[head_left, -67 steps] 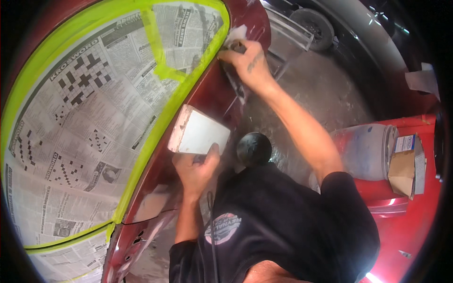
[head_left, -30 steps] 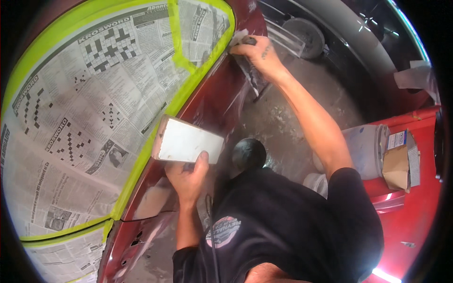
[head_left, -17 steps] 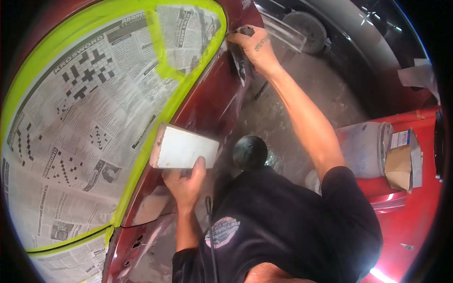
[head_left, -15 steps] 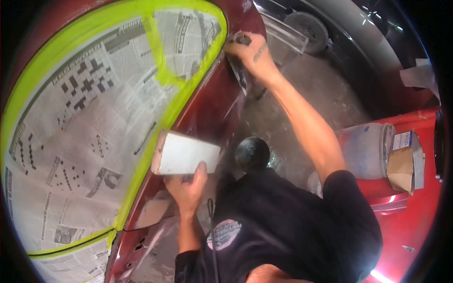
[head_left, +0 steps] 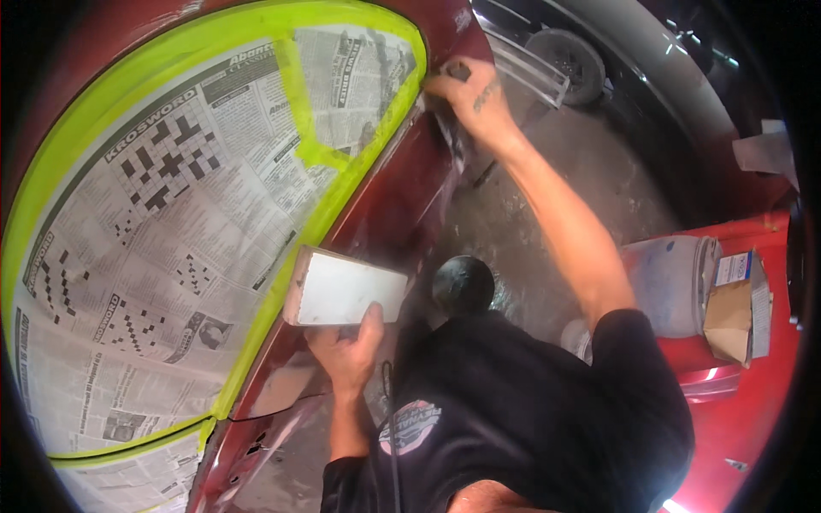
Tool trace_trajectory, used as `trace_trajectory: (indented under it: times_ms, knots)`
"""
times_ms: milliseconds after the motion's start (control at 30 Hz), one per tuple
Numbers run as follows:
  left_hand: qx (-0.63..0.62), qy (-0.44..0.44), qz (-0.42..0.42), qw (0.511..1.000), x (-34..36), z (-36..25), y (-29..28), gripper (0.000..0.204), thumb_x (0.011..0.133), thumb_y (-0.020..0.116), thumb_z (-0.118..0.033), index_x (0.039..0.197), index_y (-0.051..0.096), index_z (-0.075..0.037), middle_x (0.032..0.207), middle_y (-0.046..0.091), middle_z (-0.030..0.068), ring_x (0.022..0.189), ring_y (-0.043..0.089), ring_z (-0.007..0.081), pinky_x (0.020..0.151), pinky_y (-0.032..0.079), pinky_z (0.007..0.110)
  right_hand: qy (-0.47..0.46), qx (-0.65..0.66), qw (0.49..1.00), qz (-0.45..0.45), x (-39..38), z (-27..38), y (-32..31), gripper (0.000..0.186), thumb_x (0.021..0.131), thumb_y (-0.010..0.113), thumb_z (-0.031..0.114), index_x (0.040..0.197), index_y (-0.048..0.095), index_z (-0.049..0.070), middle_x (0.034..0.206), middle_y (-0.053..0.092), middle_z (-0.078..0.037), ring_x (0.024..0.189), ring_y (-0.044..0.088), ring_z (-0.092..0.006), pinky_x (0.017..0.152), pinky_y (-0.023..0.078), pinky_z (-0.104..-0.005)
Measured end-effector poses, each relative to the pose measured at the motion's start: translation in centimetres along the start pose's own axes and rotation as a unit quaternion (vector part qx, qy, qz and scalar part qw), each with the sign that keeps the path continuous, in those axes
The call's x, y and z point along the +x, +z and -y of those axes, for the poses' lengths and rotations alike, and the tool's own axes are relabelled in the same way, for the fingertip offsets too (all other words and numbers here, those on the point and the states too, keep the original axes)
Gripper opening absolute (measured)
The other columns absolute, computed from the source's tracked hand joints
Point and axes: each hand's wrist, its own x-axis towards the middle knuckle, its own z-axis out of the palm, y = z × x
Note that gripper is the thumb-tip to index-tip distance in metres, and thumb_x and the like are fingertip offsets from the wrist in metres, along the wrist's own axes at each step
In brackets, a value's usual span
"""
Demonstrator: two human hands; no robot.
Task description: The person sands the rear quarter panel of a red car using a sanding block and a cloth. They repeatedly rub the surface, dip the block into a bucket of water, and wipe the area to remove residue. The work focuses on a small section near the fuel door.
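My left hand (head_left: 349,349) grips a rectangular block (head_left: 352,291) with a white face and brownish sides, the thumb lying over its lower edge. The block is beside the dark red car body (head_left: 395,192), close to the green masking tape (head_left: 261,346). Farther off, my right hand (head_left: 475,101) rests on the red panel by the corner of the masked window, fingers curled round a small dark thing that is mostly hidden. Newspaper (head_left: 162,231) covers the window glass inside the tape border.
A round dark container (head_left: 463,284) stands on the wet floor. At right, a cloudy plastic bucket (head_left: 671,282) and an open cardboard box (head_left: 729,321) sit on a red surface (head_left: 748,410). A dark car (head_left: 667,103) and a wheel (head_left: 566,67) are beyond.
The whole view has shifted slightly, carrying things a little right and down. My right hand stays at the panel corner, and my left hand still holds the block.
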Motion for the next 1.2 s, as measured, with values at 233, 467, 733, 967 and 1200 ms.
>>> trace_trajectory:
  times_ms: [233,467,733,967,1200]
  knots:
    - [-0.012,-0.032,0.016,0.999,-0.5,0.3,0.0,0.025,0.083,0.083,-0.009,0.107,0.079,0.0,0.098,0.08,0.01,0.088,0.076,0.023,0.085,0.057,0.038,0.069,0.028,0.997,0.005,-0.1,1.2,-0.1,0.019,0.087,0.069,0.013,0.096,0.084,0.007,0.099,0.078,-0.019,0.092,0.077,-0.0337,0.083,0.058,-0.0371]
    - [0.006,-0.011,0.014,1.0,-0.7,0.8,0.2,0.024,0.083,0.083,-0.009,0.106,0.079,0.0,0.1,0.08,0.0106,0.089,0.075,0.0244,0.085,0.057,0.039,0.024,0.011,0.999,-0.02,-1.0,1.5,0.8,0.019,0.088,0.068,0.015,0.095,0.084,0.007,0.096,0.078,-0.019,0.086,0.077,-0.0318,0.079,0.057,-0.0366]
    - [-0.011,-0.007,0.032,0.999,-0.4,0.7,0.0,0.022,0.083,0.083,-0.008,0.103,0.079,0.0,0.098,0.079,0.0103,0.088,0.075,0.0235,0.082,0.057,0.037,0.158,0.112,0.981,-0.022,0.0,2.5,0.2,0.019,0.089,0.068,0.014,0.095,0.083,0.005,0.094,0.078,-0.018,0.086,0.076,-0.0295,0.077,0.056,-0.0357]
    - [-0.003,0.012,0.049,0.999,-0.2,0.2,-0.1,0.021,0.083,0.082,-0.007,0.102,0.079,0.0,0.095,0.079,0.0093,0.082,0.074,0.0207,0.077,0.057,0.036,0.145,0.123,0.981,-0.035,-1.6,3.0,1.3,0.02,0.088,0.07,0.017,0.095,0.082,0.003,0.092,0.078,-0.018,0.085,0.076,-0.0275,0.076,0.056,-0.0361]
    - [-0.004,0.031,0.055,0.998,0.3,0.1,0.1,0.023,0.082,0.082,-0.008,0.104,0.078,-0.001,0.096,0.078,0.01,0.084,0.074,0.0246,0.081,0.057,0.038,0.046,0.071,0.994,-0.065,-2.9,2.0,1.9,0.017,0.087,0.072,0.014,0.094,0.083,0.004,0.089,0.078,-0.018,0.083,0.076,-0.0273,0.075,0.055,-0.0362]
